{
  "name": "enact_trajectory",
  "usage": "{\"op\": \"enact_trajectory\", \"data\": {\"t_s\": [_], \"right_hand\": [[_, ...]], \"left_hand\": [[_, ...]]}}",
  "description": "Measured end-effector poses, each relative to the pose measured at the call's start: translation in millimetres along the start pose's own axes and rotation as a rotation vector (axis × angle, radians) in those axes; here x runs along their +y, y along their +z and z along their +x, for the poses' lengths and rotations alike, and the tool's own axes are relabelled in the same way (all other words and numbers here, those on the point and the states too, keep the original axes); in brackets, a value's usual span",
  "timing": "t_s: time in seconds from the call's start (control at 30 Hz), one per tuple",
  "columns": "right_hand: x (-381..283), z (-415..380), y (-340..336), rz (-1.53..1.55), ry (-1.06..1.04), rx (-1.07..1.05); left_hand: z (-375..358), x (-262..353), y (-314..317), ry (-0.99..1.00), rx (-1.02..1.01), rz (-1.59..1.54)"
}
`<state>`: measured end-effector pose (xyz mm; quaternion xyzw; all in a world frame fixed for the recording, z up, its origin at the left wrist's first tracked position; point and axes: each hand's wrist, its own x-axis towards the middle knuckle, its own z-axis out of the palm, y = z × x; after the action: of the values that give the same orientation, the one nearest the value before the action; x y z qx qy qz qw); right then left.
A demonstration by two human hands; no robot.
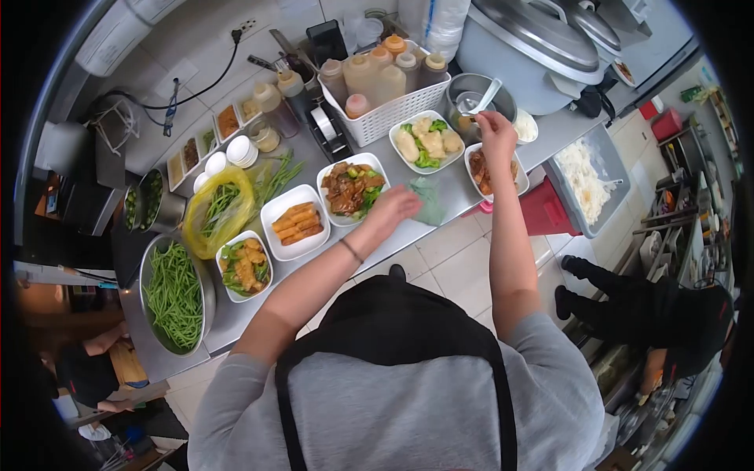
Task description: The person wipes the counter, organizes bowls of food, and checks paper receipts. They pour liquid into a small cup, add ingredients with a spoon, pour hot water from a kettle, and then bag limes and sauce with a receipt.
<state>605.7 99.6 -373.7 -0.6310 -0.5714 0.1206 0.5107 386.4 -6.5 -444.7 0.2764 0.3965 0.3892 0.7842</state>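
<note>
My right hand (498, 137) is closed above a white container of browned meat (477, 174) at the right of the counter; whatever its fingers hold is too small to name. Just behind it, a pot (458, 93) has a light-handled ladle (491, 94) leaning in it. My left hand (395, 206) lies between a green cloth (426, 202) and a dish of meat with greens (352, 188), its fingers spread and holding nothing. Beyond it is a dish of broccoli in pale sauce (426, 142). Fried rolls (298, 224) fill another white dish.
A white basket (385, 118) of sauce bottles stands at the back. Green beans fill a metal bowl (177, 294) at the left, near a yellow bag (220, 212). A bin of rice (585, 184) is at the right. A person (667, 314) in black stands at the far right, another (86, 373) at lower left.
</note>
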Motion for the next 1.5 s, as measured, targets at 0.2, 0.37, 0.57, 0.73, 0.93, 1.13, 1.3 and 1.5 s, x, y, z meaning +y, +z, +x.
{"op": "enact_trajectory", "data": {"t_s": [0.2,0.37,0.57,0.73,0.93,1.13,1.3,1.5], "right_hand": [[16,-10,-23,0.252,0.137,0.072],[51,-18,-31,0.261,0.223,0.007],[22,-3,-13,0.065,0.004,-0.031],[-11,20,12,0.013,-0.162,-0.003],[-27,23,34,-0.058,-0.098,-0.429],[-59,-20,66,1.346,0.792,-0.974],[-129,-109,104,1.550,0.973,-1.048],[-212,-175,115,1.605,1.146,-1.453]], "left_hand": [[104,-23,-4,0.059,0.052,-0.327],[135,-41,-19,0.249,0.159,0.037],[76,21,3,0.022,0.211,-0.240],[25,45,14,0.069,0.205,-0.112],[-25,66,8,0.035,0.162,-0.026],[-94,82,-15,0.149,0.110,-0.144],[-155,94,-42,0.285,0.167,-0.235],[-273,110,-111,0.381,0.367,-0.310]]}}
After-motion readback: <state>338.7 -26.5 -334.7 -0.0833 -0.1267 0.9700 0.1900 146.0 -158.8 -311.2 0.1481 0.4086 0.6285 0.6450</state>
